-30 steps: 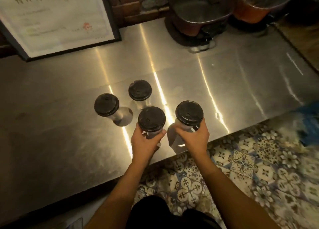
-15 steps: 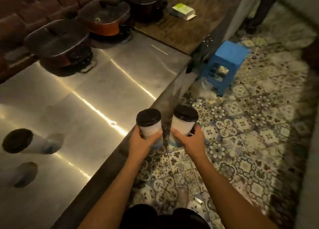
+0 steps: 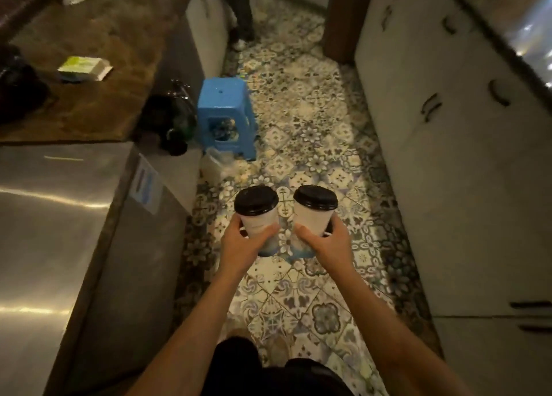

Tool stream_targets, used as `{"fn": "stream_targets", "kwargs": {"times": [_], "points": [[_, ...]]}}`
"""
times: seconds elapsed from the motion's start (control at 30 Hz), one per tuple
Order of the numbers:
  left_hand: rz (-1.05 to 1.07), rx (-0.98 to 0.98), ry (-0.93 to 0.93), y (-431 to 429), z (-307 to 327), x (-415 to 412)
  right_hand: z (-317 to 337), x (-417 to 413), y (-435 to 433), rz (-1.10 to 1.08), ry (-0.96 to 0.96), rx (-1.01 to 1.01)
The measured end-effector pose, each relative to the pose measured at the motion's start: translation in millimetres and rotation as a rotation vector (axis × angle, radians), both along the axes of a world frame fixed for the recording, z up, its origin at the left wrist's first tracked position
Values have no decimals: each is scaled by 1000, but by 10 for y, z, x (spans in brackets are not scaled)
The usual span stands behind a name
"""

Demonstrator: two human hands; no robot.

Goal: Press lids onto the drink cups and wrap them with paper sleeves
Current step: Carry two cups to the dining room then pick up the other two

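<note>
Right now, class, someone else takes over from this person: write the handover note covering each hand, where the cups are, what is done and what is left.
Left hand: wrapped round the left cup, held upright over the tiled floor.
Right hand: wrapped round the right cup, also upright, beside the first without touching.
Done: both cups carry black lids, left lid and right lid, which look seated.
Left: I cannot tell whether paper sleeves are on; check. The steel counter is to the left, a blue stool ahead.
</note>
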State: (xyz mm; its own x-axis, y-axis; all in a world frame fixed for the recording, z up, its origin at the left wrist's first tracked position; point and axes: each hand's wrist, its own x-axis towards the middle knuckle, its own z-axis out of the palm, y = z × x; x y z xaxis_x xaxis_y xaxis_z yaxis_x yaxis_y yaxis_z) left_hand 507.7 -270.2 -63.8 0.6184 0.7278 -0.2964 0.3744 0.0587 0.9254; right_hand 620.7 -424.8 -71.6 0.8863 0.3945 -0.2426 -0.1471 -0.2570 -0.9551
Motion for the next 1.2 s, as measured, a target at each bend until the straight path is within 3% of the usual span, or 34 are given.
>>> {"fn": "stream_targets", "kwargs": {"times": [0.73,0.8,0.87,0.93,1.2], "points": [[-849,-54,-115,-1034,158,4052,238,2438,-1476,-830,-55,-59],[-1037,-61,-113,-1728,185,4959,292,3013,-2065,-1027,-69,-64],[-1052,-108,-151,-1802,343,5052,463,3086,-2089,-1002,-92,-29],[-1126,-111,-173,-2401,419,5581,500,3496,-2629,-1093,-129,-20],[-1171,-157,-241,-2462,601,5817,636,3675,-2708,-1114,-213,44]]}}
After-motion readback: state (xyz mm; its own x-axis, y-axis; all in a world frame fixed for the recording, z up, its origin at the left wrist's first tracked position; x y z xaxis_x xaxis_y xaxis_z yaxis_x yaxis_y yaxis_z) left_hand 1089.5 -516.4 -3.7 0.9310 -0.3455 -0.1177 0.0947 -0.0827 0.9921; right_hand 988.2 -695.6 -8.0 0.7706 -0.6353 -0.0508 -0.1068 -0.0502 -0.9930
